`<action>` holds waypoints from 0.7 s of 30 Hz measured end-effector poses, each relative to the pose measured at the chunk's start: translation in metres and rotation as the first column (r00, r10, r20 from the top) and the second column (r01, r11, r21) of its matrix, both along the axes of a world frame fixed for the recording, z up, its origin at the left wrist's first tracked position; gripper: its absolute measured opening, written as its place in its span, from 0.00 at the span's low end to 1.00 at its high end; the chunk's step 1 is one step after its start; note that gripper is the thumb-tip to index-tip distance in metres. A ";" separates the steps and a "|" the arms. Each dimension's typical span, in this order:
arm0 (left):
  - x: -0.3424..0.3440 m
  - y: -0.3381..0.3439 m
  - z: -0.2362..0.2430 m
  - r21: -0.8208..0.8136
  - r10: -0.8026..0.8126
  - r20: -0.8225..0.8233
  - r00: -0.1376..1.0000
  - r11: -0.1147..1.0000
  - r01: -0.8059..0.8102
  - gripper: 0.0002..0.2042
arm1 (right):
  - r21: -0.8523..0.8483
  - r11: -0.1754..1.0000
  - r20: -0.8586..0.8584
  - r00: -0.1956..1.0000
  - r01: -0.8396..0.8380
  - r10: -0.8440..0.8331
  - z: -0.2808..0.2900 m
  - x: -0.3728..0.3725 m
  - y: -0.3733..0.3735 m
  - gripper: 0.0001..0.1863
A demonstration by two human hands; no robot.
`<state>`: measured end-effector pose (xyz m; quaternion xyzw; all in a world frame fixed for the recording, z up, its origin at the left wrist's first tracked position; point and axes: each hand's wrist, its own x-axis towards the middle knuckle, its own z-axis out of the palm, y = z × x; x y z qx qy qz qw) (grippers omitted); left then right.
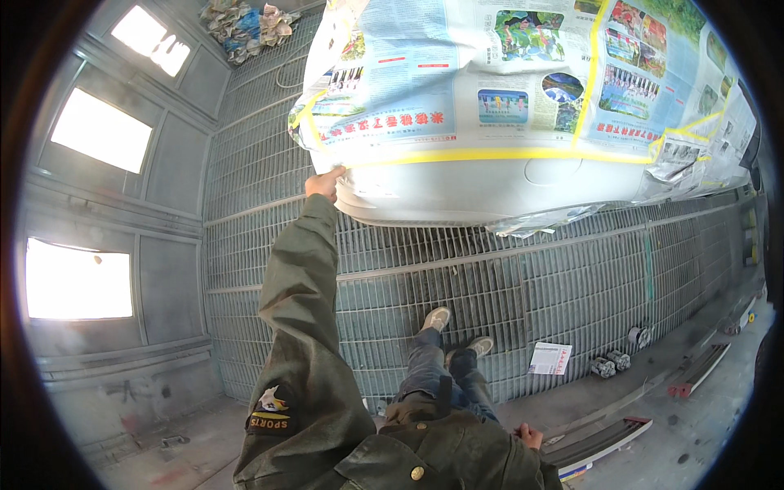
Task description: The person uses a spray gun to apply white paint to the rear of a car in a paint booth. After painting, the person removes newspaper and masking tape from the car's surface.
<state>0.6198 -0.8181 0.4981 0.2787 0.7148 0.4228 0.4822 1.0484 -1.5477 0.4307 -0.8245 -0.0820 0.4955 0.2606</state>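
My left hand [324, 184] reaches out to the near left corner of a white car body panel [457, 184]. Its fingers are closed at the left end of a strip of yellow masking tape [457, 155], which runs along the panel's edge. Above that strip, printed newspaper sheets [408, 82] cover the car, joined by more yellow tape. Low beside my waist is my right hand [530, 436], its fingers curled; whatever may be in them cannot be made out.
Metal floor grating [457, 286] lies under my feet. Crumpled paper [245, 28] is heaped at the far left, near a grey wall with bright window panels [79, 279]. At right lie a printed sheet [550, 358], metal cans [611, 363] and long trim strips [604, 445].
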 end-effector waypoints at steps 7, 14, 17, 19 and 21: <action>0.021 -0.006 0.018 0.099 0.069 0.029 0.997 0.992 -0.071 0.13 | 0.005 0.999 0.053 0.997 -0.052 0.052 -0.004 -0.002 0.005 0.25; 0.024 0.004 0.017 0.163 0.105 -0.064 0.992 0.982 -0.093 0.16 | 0.047 0.999 0.012 1.000 -0.003 0.003 -0.007 -0.006 0.005 0.23; 0.030 0.005 0.029 0.220 0.094 -0.019 0.995 0.972 -0.087 0.18 | 0.017 1.000 0.000 1.000 -0.021 0.021 0.004 -0.005 0.011 0.23; 0.040 0.006 0.044 0.280 0.070 0.024 0.997 0.957 -0.074 0.17 | -0.013 0.998 0.010 0.998 -0.060 0.060 0.003 -0.003 0.007 0.22; 0.048 0.003 0.069 0.280 -0.009 0.036 0.999 0.960 -0.001 0.15 | -0.043 0.994 0.023 0.995 -0.099 0.100 -0.006 -0.002 0.001 0.22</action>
